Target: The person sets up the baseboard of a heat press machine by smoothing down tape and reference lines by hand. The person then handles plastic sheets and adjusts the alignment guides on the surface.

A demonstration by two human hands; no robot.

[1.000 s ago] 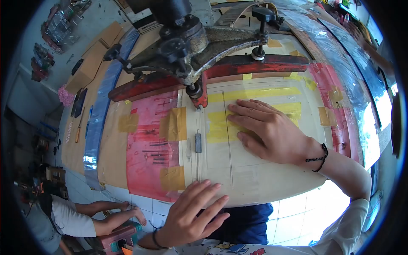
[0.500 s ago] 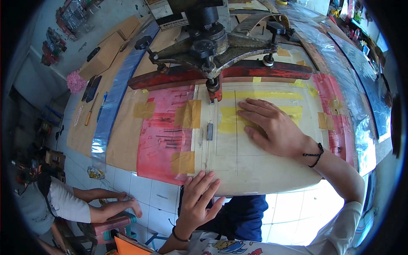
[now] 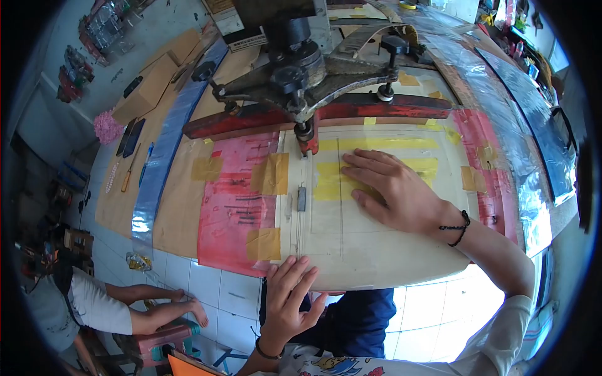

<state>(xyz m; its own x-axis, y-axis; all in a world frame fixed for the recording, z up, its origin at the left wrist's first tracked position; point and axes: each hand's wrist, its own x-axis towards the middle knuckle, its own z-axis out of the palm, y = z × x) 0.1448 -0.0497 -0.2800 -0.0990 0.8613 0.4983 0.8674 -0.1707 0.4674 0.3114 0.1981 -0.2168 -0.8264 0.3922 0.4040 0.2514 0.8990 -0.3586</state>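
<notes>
My right hand lies flat with fingers spread on a cream sheet, partly covering a yellow tape strip. At the sheet's front left edge, the fingertips of my left hand touch down, thumb apart; nothing is in that hand. Between the two hands, a small grey block lies on the sheet near pencil-like lines. Brown tape joins the sheet to a red, stained sheet. Over the far edge stands a black metal clamp-like frame with knobs and a red bar.
Blue plastic film runs along the left of the table, beside a wooden-handled tool and a cardboard box. More clear film covers the right side. A seated person's legs show at lower left.
The whole view has shifted slightly to the left. Both hands keep about the same places on the sheet.
</notes>
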